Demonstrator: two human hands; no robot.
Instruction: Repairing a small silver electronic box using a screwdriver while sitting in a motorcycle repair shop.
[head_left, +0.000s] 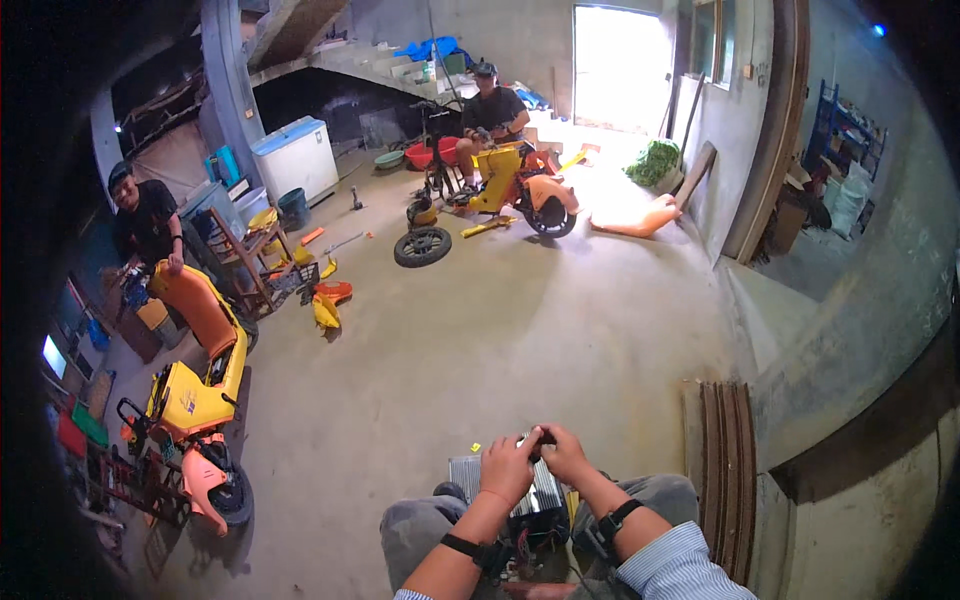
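Note:
My left hand [506,468] and my right hand [562,455] meet near the lower middle, closed together round a small dark thing [541,440] whose shape is mostly hidden by my fingers. Directly beneath them is a silver finned metal box [545,495] between my knees, with a bundle of loose wires [522,545] below it. A tiny yellow piece [476,446] lies on the floor just beyond the box.
A yellow-and-orange scooter [195,400] stands left, a person [150,220] behind it. Another person [492,110] sits at a partly dismantled scooter [500,185] farther back, near a loose wheel [422,247] and panels [325,310]. Brown boards [725,450] lean at the right.

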